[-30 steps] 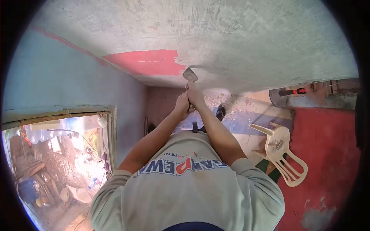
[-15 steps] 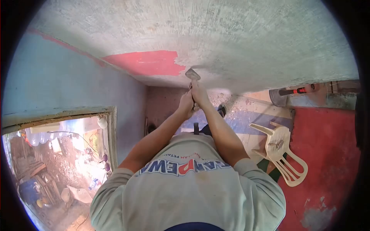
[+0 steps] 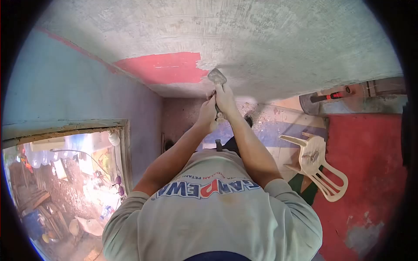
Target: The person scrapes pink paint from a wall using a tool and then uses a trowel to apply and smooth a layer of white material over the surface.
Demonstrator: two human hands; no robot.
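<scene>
Both my hands grip one scraper with a broad grey blade (image 3: 217,76), held out in front of me against the wall. My right hand (image 3: 225,102) is closed round it just below the blade. Set slightly lower and to the left, my left hand (image 3: 207,114) wraps the dark handle, most of which the fingers cover. The blade lies close to the ragged right edge of a pink paint patch (image 3: 163,68) on the wall. Around that patch the wall (image 3: 278,48) is grey, rough and streaked.
A bluish wall (image 3: 78,87) with a wood-framed opening (image 3: 125,148) stands at left. On the right, a cream plastic chair (image 3: 314,158) is near a red surface (image 3: 365,169). A broad-bladed tool with a red and black handle (image 3: 333,96) lies on a ledge beyond it.
Both hands and the scraper have shifted slightly up the wall in view. The grip is unchanged, and the whole view has moved a little.
</scene>
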